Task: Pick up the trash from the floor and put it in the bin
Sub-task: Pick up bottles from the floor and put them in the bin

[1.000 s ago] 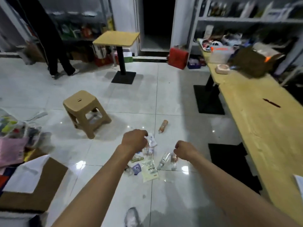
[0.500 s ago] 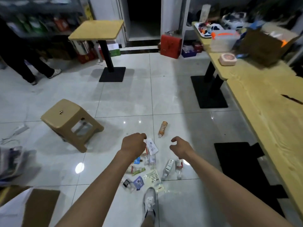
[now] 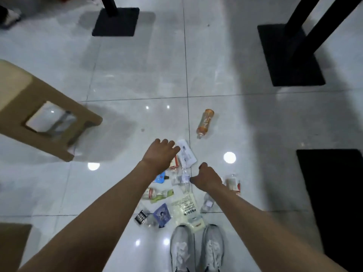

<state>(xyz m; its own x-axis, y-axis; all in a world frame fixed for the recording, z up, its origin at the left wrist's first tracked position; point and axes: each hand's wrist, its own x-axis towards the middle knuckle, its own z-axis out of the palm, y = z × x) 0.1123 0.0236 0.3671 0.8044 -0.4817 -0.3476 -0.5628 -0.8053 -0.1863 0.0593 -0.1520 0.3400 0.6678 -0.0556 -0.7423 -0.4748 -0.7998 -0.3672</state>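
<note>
White glossy floor (image 3: pixel 245 79); trash pile (image 3: pixel 176 195) just ahead of the shoes (image 3: pixel 196 250), orange bottle (image 3: pixel 205 122) lying apart beyond it. Left hand (image 3: pixel 160 156) and right hand (image 3: pixel 206 178) hover over the pile, fingers loosely curled, holding nothing. No bin in view. Suggest: crouch, grab clear bottles first, pinch flat wrappers by an edge.

- glossy white tiled floor (image 3: pixel 225 61), ceiling lights mirrored in it;
- tan plastic stool (image 3: pixel 29 107) at left;
- black table bases (image 3: pixel 115 21) at the far side
</note>
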